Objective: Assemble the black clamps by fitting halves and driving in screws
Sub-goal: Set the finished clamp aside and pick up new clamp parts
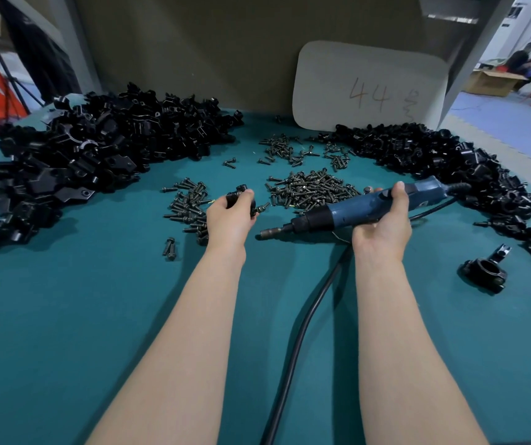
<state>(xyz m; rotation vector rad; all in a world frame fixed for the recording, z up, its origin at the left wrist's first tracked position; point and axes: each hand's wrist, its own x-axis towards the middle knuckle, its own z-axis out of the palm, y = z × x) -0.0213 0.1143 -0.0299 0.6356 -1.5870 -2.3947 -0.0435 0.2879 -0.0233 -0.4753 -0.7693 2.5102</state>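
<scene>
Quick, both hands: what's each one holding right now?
Left hand: grips a black clamp.
Right hand: grips the blue electric screwdriver.

A teal tabletop (97, 316) carries a left pile (97, 149) of black clamp halves and a right pile (450, 165) curving along the far right. Between them lie screws: a dense heap (312, 189) in the middle, a looser scatter (190, 203) to its left, and more farther back. One assembled clamp (485, 271) sits alone, near the right pile. A black cord (306, 322) crosses the near middle. A white card (367, 85) stands at the back.
</scene>
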